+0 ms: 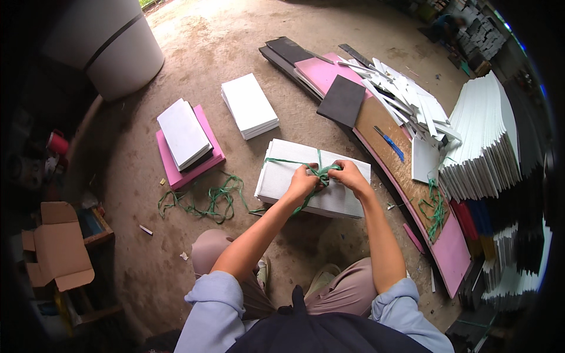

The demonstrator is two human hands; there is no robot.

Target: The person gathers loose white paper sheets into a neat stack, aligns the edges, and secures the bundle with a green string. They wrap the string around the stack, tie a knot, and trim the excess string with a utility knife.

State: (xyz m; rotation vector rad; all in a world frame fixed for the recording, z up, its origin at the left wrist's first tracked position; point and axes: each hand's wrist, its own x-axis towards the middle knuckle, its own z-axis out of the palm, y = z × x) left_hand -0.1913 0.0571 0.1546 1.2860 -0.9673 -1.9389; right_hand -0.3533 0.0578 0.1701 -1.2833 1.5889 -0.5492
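Atop white sheet bundle (338,197), green twine (321,172)

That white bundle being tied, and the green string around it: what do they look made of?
The white bundle looks like a stack of thin foam or plastic sheets: matte, with fine ribbed edges. The green string, pinched by the left hand and right hand, looks like flat plastic twine, limp and slightly glossy.

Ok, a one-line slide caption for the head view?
Left hand and right hand grip green twine atop a bundle of white sheets on the floor.
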